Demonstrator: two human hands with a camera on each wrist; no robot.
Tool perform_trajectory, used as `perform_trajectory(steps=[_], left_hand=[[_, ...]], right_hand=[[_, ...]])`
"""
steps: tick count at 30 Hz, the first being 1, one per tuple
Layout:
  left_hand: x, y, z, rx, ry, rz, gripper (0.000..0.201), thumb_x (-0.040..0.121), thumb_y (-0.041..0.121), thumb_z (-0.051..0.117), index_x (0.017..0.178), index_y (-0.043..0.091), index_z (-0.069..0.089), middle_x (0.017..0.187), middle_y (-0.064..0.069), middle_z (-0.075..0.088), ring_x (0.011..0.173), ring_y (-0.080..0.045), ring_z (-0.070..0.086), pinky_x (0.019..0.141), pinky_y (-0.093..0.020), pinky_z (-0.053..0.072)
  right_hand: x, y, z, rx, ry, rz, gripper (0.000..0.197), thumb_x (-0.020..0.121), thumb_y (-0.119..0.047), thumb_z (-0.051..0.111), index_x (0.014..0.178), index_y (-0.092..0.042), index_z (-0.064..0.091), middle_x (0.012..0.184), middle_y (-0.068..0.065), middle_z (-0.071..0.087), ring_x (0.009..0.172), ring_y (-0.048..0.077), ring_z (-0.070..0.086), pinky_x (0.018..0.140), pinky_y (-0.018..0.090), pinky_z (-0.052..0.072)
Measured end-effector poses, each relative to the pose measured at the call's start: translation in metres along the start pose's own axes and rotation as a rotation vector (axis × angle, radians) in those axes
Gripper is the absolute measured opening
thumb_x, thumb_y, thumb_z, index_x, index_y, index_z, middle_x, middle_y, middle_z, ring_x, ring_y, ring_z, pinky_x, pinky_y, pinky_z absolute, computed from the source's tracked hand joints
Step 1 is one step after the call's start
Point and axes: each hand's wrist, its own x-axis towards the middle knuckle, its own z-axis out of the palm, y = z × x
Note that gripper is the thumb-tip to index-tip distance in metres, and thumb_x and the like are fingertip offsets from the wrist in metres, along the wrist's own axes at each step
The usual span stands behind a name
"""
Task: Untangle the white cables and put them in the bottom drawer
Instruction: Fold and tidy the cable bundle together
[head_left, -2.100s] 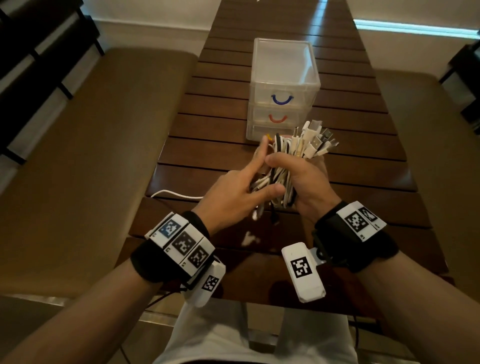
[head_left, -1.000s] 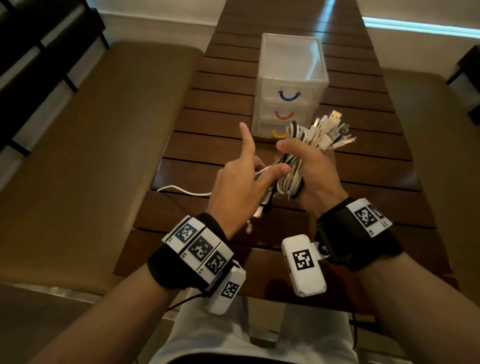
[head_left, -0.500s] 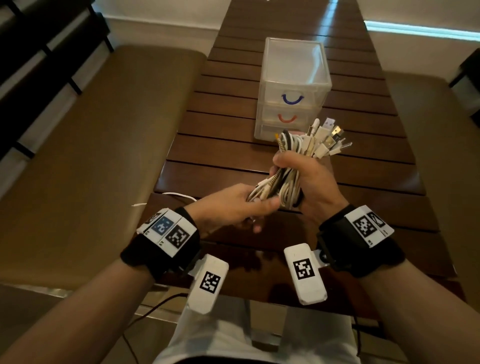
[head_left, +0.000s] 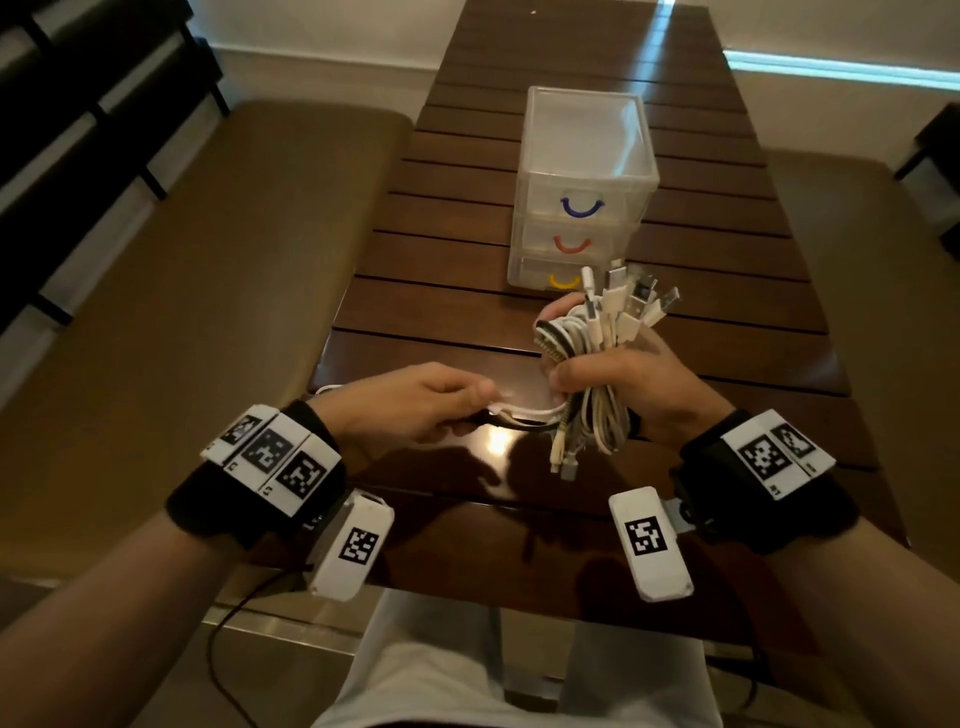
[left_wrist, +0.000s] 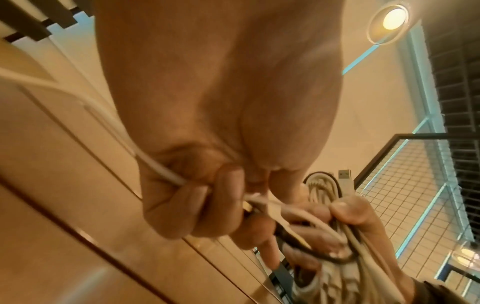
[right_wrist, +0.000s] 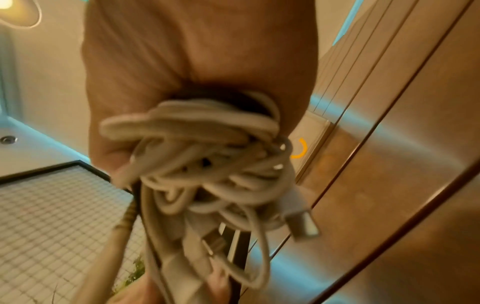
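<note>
My right hand (head_left: 613, 374) grips a tangled bundle of white cables (head_left: 597, 332) above the table, plugs sticking up at the top and loose ends hanging below the fist. The same bundle (right_wrist: 207, 164) fills the right wrist view. My left hand (head_left: 441, 402) pinches one white cable (head_left: 524, 413) that runs from the bundle leftward. In the left wrist view that cable (left_wrist: 161, 170) passes through the curled fingers (left_wrist: 192, 205) and trails off behind. A clear three-drawer box (head_left: 587, 192) stands further back, all drawers closed; the bottom drawer (head_left: 540, 278) has a yellow handle.
The brown slatted table (head_left: 467, 249) runs away from me. Padded benches (head_left: 197, 270) flank it on both sides. A dark cable also runs between my hands. Wrist camera units hang below both wrists near the table's front edge.
My left hand dropped from beside the bundle and moved left, drawing one white cable out sideways. The right hand kept its grip on the bundle.
</note>
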Motion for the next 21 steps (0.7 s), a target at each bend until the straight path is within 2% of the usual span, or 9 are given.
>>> perform_trajectory(steps=[1,3,5,6,8,10,12,15,21], left_hand=[[-0.002,0.000,-0.006,0.067,0.004,-0.018,0.045,0.091,0.053,0.042,0.101,0.018,0.068,0.068,0.007,0.050,0.059,-0.014,0.042,0.054,-0.024,0.035],[-0.005,0.002,-0.015,0.229,0.024,-0.022,0.043,0.092,0.049,0.046,0.099,0.013,0.067,0.069,0.004,0.054,0.058,-0.016,0.046,0.055,-0.026,0.039],[-0.007,0.004,-0.016,0.375,0.079,-0.005,0.031,0.093,0.044,0.052,0.097,0.019,0.069,0.079,0.001,0.064,0.067,-0.017,0.057,0.065,-0.031,0.048],[-0.006,0.005,-0.014,0.402,0.138,0.012,0.023,0.093,0.041,0.054,0.097,0.024,0.070,0.085,0.005,0.068,0.074,-0.012,0.061,0.072,-0.031,0.051],[-0.003,0.005,-0.008,0.380,0.313,0.081,0.012,0.093,0.033,0.059,0.098,0.031,0.070,0.089,0.009,0.070,0.081,-0.003,0.063,0.077,-0.026,0.052],[-0.001,0.007,-0.004,0.283,0.452,0.160,0.011,0.091,0.027,0.063,0.098,0.032,0.069,0.086,0.008,0.070,0.075,-0.002,0.063,0.067,-0.017,0.050],[0.002,0.010,0.000,0.141,0.519,0.215,0.012,0.089,0.020,0.065,0.097,0.029,0.069,0.082,0.006,0.071,0.068,-0.004,0.065,0.061,-0.013,0.050],[0.008,0.013,0.004,0.102,0.581,0.272,0.011,0.088,0.019,0.067,0.094,0.027,0.070,0.081,0.005,0.072,0.065,-0.009,0.067,0.063,-0.017,0.054],[0.013,0.010,0.015,-0.020,0.727,0.304,0.014,0.088,0.014,0.067,0.100,0.020,0.069,0.082,0.001,0.071,0.067,-0.014,0.069,0.063,-0.022,0.058]], right_hand=[[-0.001,0.000,-0.001,-0.008,-0.027,0.016,0.041,0.061,0.007,0.065,0.099,-0.008,0.059,0.076,0.014,0.055,0.065,0.024,0.058,0.059,0.034,0.053],[-0.003,0.001,0.000,0.000,-0.044,0.045,0.043,0.062,0.006,0.065,0.103,-0.006,0.060,0.077,0.014,0.057,0.064,0.025,0.060,0.058,0.033,0.054],[-0.005,0.002,0.003,0.010,-0.054,0.065,0.052,0.063,0.006,0.065,0.113,-0.005,0.061,0.079,0.017,0.060,0.064,0.026,0.064,0.060,0.032,0.054],[-0.004,0.003,0.004,0.009,-0.060,0.071,0.055,0.065,0.008,0.066,0.118,-0.005,0.060,0.080,0.018,0.062,0.068,0.027,0.067,0.062,0.032,0.056],[-0.004,0.005,0.008,0.019,-0.065,0.088,0.055,0.070,0.017,0.064,0.122,-0.002,0.058,0.083,0.017,0.066,0.081,0.027,0.073,0.071,0.033,0.060],[-0.003,0.006,0.012,0.023,-0.051,0.109,0.051,0.072,0.020,0.063,0.119,0.001,0.058,0.082,0.012,0.070,0.085,0.022,0.072,0.078,0.034,0.060],[-0.004,0.007,0.015,0.010,-0.045,0.112,0.041,0.074,0.021,0.061,0.111,0.003,0.060,0.083,0.012,0.069,0.081,0.021,0.068,0.075,0.031,0.058],[-0.004,0.007,0.020,0.013,-0.031,0.104,0.033,0.075,0.019,0.061,0.096,-0.007,0.063,0.081,0.009,0.067,0.079,0.021,0.066,0.071,0.034,0.057],[0.003,0.014,0.025,0.143,0.033,0.129,0.036,0.075,0.016,0.062,0.098,-0.012,0.062,0.088,0.016,0.065,0.078,0.033,0.065,0.072,0.049,0.056]])
